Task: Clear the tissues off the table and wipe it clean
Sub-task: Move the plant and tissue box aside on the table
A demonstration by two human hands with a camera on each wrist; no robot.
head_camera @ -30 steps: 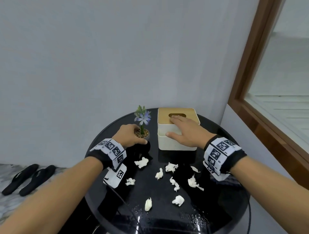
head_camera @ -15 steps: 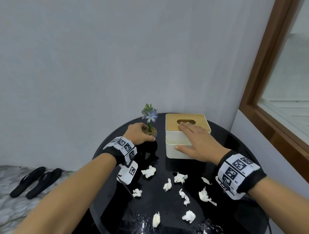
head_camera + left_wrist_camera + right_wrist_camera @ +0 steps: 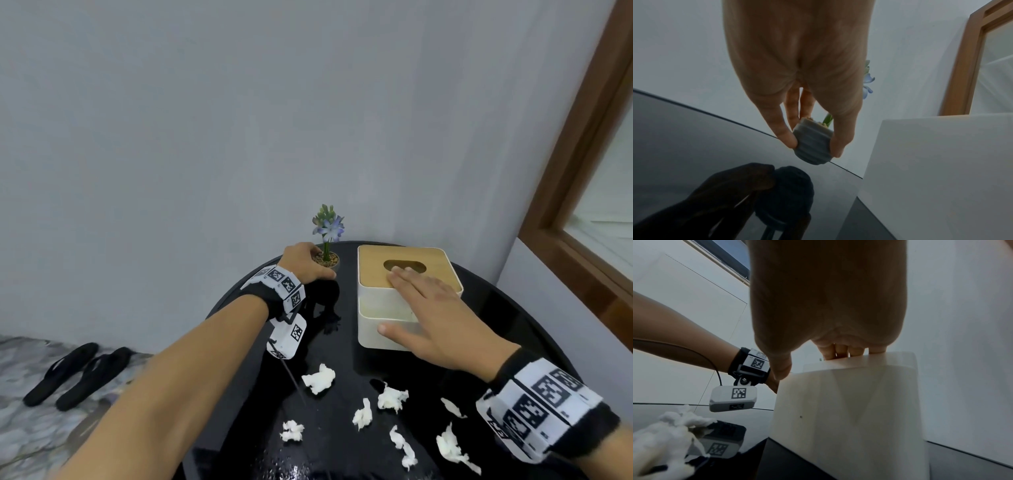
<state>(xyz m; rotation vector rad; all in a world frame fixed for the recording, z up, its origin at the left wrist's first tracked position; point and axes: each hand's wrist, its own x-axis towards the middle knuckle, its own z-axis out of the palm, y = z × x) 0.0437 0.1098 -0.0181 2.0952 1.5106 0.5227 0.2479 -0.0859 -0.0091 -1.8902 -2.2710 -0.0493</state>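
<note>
Several crumpled white tissues (image 3: 320,378) lie scattered on the near half of the round black glossy table (image 3: 507,325); one tissue (image 3: 668,431) shows close in the right wrist view. My left hand (image 3: 308,263) grips a small grey ribbed flower pot (image 3: 813,146) between thumb and fingers (image 3: 785,134) at the table's far edge. My right hand (image 3: 421,308) rests flat on the white tissue box (image 3: 380,315), with straight fingers on its wooden lid (image 3: 373,263) and the thumb along the front wall.
A grey wall stands right behind the table. A wooden window frame (image 3: 582,205) and a white ledge close off the right side. Black slippers (image 3: 75,373) lie on the floor at the left. Water drops (image 3: 291,472) glisten on the table's near edge.
The head view has drawn closer and turned left. The left hand with the pot sits a little nearer the far edge. The right hand stays on the box.
</note>
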